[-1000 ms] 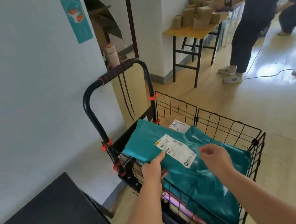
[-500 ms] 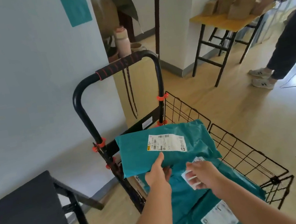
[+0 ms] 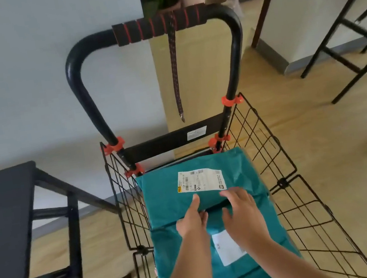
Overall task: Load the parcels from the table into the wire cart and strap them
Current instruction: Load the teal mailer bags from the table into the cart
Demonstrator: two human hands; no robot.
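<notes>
The black wire cart (image 3: 280,182) stands in front of me, its handle at the far end. A teal parcel (image 3: 199,184) with a white label lies at the cart's far end, on top of another teal parcel (image 3: 222,267) with its own label. My left hand (image 3: 192,221) grips the top parcel's near edge, thumb on top and fingers tucked under. Beside it, my right hand (image 3: 241,211) holds the same edge with its fingers over the top. A dark elastic strap (image 3: 175,72) hangs from the handle grip (image 3: 157,25).
A black table (image 3: 2,227) stands close on the cart's left, against a white wall. Black legs of another table (image 3: 343,46) show at the right on the wooden floor. A plant pot and a bottle sit behind the handle.
The view has swung so that I look straight down the cart. The top parcel has gone down from a raised tilt to lie flat at the far end, and my right hand has come onto its near edge.
</notes>
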